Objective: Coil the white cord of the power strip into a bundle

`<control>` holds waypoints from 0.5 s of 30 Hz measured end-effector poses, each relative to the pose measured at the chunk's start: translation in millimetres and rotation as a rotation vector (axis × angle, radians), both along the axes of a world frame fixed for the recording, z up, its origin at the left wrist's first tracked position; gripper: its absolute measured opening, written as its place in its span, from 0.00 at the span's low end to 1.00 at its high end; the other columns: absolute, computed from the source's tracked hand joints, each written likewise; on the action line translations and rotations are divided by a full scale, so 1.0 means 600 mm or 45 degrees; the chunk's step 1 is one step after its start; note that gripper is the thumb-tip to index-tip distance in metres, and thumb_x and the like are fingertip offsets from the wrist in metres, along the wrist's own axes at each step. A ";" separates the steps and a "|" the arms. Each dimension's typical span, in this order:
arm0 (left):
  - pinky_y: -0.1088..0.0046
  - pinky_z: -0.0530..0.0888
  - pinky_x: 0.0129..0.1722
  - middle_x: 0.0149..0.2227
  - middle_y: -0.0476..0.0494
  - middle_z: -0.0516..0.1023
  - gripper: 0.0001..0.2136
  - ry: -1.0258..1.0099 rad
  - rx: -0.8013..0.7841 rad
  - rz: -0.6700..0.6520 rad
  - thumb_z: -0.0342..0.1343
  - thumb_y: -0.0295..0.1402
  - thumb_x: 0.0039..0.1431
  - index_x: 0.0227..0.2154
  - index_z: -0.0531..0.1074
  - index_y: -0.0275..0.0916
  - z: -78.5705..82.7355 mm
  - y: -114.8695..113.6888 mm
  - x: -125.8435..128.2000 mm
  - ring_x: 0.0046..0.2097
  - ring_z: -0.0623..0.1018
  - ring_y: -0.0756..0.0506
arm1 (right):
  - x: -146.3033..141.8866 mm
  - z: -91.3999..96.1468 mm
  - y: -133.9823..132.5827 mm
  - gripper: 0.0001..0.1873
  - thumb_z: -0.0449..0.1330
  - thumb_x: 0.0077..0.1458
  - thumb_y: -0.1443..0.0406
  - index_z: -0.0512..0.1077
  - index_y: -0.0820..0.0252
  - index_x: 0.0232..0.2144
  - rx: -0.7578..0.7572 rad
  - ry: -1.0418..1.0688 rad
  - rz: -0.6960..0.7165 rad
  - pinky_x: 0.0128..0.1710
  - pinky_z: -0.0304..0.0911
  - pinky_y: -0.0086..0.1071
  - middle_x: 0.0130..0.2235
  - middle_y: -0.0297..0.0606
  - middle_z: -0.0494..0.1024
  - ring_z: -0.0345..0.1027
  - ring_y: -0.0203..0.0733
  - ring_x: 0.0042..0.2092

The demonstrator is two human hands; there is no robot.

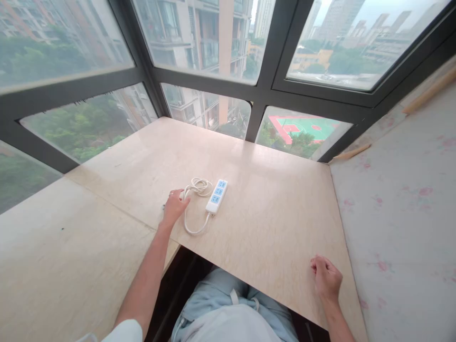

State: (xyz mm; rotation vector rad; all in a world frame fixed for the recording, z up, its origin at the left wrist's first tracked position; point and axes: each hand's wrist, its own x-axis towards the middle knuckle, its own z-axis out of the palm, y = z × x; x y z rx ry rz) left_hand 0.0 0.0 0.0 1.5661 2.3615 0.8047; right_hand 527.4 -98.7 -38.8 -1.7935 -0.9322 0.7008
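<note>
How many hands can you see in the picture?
2. The left hand is at the white cord; the right hand, loosely curled, is on the tabletop near the flowery wall. No others show.

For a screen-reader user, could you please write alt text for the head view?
A person's left hand touches the looped cord of a power strip on a pale table; the right hand makes a loose fist near the floral wall, with windows ahead.
</note>
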 end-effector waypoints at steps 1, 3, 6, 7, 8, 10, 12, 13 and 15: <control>0.65 0.72 0.45 0.50 0.34 0.72 0.23 -0.017 -0.001 0.008 0.58 0.39 0.54 0.51 0.68 0.35 0.000 -0.001 0.000 0.32 0.76 0.46 | 0.000 0.000 0.001 0.17 0.58 0.52 0.59 0.66 0.61 0.16 -0.005 -0.015 -0.012 0.19 0.50 0.28 0.19 0.33 0.66 0.54 0.32 0.21; 0.64 0.72 0.46 0.49 0.35 0.72 0.24 -0.020 -0.009 0.012 0.58 0.40 0.53 0.52 0.68 0.35 0.001 -0.002 -0.001 0.31 0.75 0.47 | -0.002 0.001 0.001 0.20 0.58 0.53 0.56 0.69 0.62 0.16 -0.024 -0.053 -0.042 0.21 0.53 0.29 0.20 0.35 0.69 0.56 0.33 0.21; 0.66 0.71 0.45 0.46 0.37 0.74 0.21 -0.001 -0.052 -0.015 0.58 0.41 0.53 0.48 0.71 0.36 0.003 -0.003 -0.004 0.36 0.75 0.44 | -0.007 0.008 0.003 0.22 0.59 0.54 0.52 0.71 0.63 0.17 -0.075 -0.125 -0.089 0.24 0.57 0.31 0.20 0.37 0.71 0.60 0.36 0.22; 0.66 0.70 0.44 0.44 0.37 0.74 0.19 0.003 -0.073 -0.025 0.57 0.41 0.53 0.46 0.72 0.36 0.004 -0.004 -0.005 0.38 0.75 0.43 | -0.009 0.011 0.004 0.23 0.59 0.54 0.52 0.72 0.63 0.17 -0.092 -0.147 -0.104 0.24 0.58 0.32 0.20 0.37 0.72 0.61 0.36 0.22; 0.67 0.70 0.44 0.43 0.38 0.74 0.18 0.004 -0.095 -0.036 0.57 0.41 0.53 0.44 0.73 0.36 0.005 -0.004 -0.006 0.39 0.75 0.43 | -0.011 0.013 0.005 0.23 0.59 0.54 0.51 0.72 0.63 0.18 -0.107 -0.169 -0.115 0.25 0.58 0.32 0.20 0.37 0.72 0.61 0.36 0.23; 0.67 0.70 0.43 0.40 0.39 0.75 0.17 -0.001 -0.139 -0.058 0.57 0.42 0.53 0.41 0.73 0.36 0.007 -0.006 -0.007 0.40 0.75 0.42 | -0.015 0.019 0.007 0.23 0.58 0.54 0.51 0.73 0.63 0.18 -0.131 -0.208 -0.134 0.25 0.58 0.33 0.21 0.38 0.73 0.62 0.37 0.22; 0.68 0.69 0.40 0.37 0.40 0.74 0.16 -0.018 -0.186 -0.088 0.56 0.44 0.52 0.37 0.72 0.36 0.009 -0.009 -0.007 0.39 0.74 0.42 | -0.017 0.023 0.009 0.23 0.57 0.55 0.52 0.73 0.63 0.18 -0.155 -0.248 -0.148 0.24 0.58 0.33 0.20 0.38 0.72 0.61 0.37 0.22; 0.69 0.68 0.39 0.34 0.42 0.74 0.15 -0.040 -0.210 -0.106 0.56 0.45 0.52 0.35 0.72 0.37 0.011 -0.012 -0.007 0.37 0.74 0.43 | -0.018 0.024 0.010 0.23 0.57 0.55 0.52 0.73 0.62 0.18 -0.166 -0.269 -0.158 0.24 0.57 0.33 0.20 0.37 0.72 0.61 0.36 0.21; 0.70 0.67 0.35 0.30 0.45 0.73 0.16 -0.115 -0.249 -0.131 0.55 0.48 0.52 0.31 0.70 0.38 0.015 -0.016 -0.007 0.34 0.73 0.44 | -0.019 0.026 0.011 0.23 0.56 0.55 0.52 0.72 0.62 0.18 -0.186 -0.302 -0.179 0.24 0.57 0.33 0.19 0.37 0.71 0.61 0.36 0.20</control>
